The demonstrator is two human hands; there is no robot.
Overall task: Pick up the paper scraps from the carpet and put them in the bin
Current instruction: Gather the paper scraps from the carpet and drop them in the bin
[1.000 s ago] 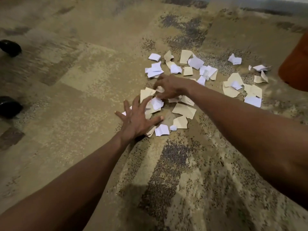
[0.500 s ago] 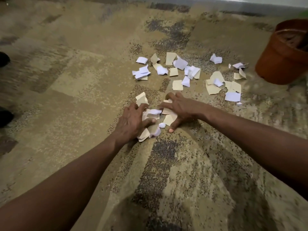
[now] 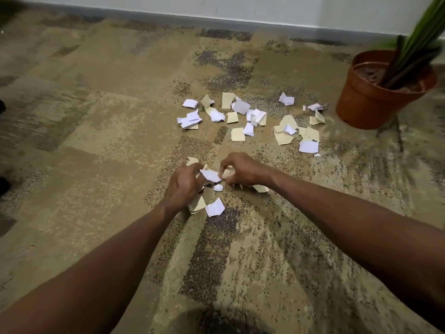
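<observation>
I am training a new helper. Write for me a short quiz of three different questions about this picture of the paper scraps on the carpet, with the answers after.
1. True or false: both hands are closed around scraps at once.
2. Which object stands to the right of the far scraps? A) a bucket B) a plant pot C) a chair
3. Fill in: the bin for the scraps is ____ in this view.

Key
1. True. The left hand and the right hand each grip part of the near scraps, while a few loose pieces lie below them.
2. B, the plant pot, beside the far scraps on the carpet.
3. Not visible.
</observation>
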